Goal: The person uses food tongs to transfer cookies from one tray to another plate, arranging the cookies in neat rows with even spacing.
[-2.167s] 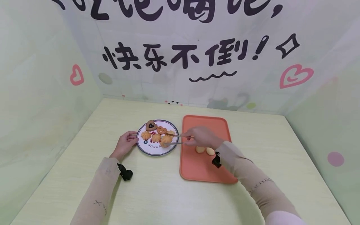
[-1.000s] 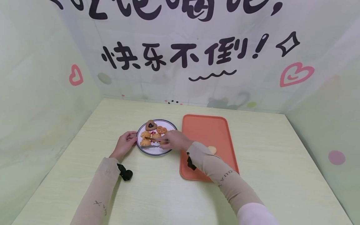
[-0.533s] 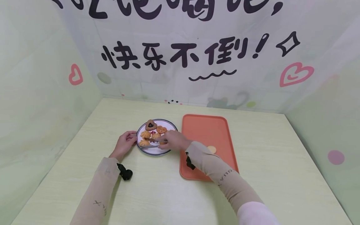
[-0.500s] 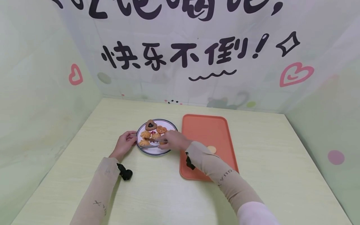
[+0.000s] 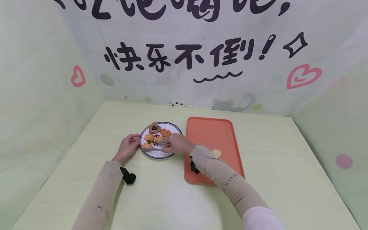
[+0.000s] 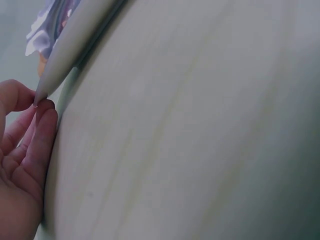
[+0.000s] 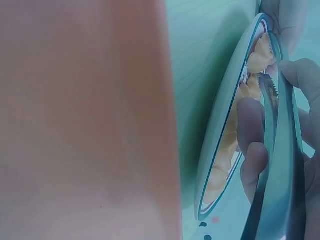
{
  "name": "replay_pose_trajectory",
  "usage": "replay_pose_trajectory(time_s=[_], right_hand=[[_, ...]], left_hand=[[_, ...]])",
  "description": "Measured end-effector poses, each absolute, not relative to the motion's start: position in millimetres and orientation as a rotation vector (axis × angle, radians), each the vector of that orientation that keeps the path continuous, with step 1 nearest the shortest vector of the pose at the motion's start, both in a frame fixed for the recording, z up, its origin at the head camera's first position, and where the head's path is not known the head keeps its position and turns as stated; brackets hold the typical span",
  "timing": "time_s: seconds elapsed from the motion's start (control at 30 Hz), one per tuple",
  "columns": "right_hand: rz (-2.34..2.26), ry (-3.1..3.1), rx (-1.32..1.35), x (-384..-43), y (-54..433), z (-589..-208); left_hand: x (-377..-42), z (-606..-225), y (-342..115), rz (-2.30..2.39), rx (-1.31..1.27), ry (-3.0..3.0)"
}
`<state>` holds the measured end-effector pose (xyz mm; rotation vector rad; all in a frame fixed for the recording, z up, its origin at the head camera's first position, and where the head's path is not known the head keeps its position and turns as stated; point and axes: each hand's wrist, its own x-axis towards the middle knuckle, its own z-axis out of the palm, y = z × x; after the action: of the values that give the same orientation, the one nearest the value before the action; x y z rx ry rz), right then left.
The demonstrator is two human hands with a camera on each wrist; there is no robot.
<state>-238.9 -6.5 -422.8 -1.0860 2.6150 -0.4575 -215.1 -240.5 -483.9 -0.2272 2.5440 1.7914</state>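
Observation:
My left hand (image 5: 128,147) pinches the left rim of a white plate (image 5: 159,155) with blue edge lines; the left wrist view shows thumb and fingertips at the rim. My right hand (image 5: 178,143) holds metal tongs (image 7: 282,150) over the plate. The serrated tips stand apart on either side of a swirl cookie (image 5: 147,146) at the plate's lower left. Just above it lies another swirl cookie (image 5: 149,137). A brown heart-shaped cookie (image 5: 154,128) and a pretzel-shaped cookie (image 5: 165,132) lie toward the back. My right hand partly hides the cookies on the right.
An orange tray (image 5: 210,131) lies right of the plate, under my right forearm. A pale round cookie (image 5: 217,153) shows on it beside the sleeve. Printed cloth walls (image 5: 184,89) enclose the table (image 5: 149,198) at the back and sides.
Since the oldest frame, my right hand has carried the tongs leftward across the plate, and a swirl cookie now lies at its lower left. Over the last half second, almost nothing moves.

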Motion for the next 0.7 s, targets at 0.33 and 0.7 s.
replay_pose_trajectory(time_s=[0.33,0.7], right_hand=[[-0.548,2.617,-1.117,-240.5,0.4,-419.8],[-0.532,2.571,-1.164,-239.5,14.5,-416.6]], left_hand=[[-214.6,-484.4,-240.6,1.824,-0.189,2.551],[-214.1,-483.8,-240.1,1.79,-0.217,2.558]])
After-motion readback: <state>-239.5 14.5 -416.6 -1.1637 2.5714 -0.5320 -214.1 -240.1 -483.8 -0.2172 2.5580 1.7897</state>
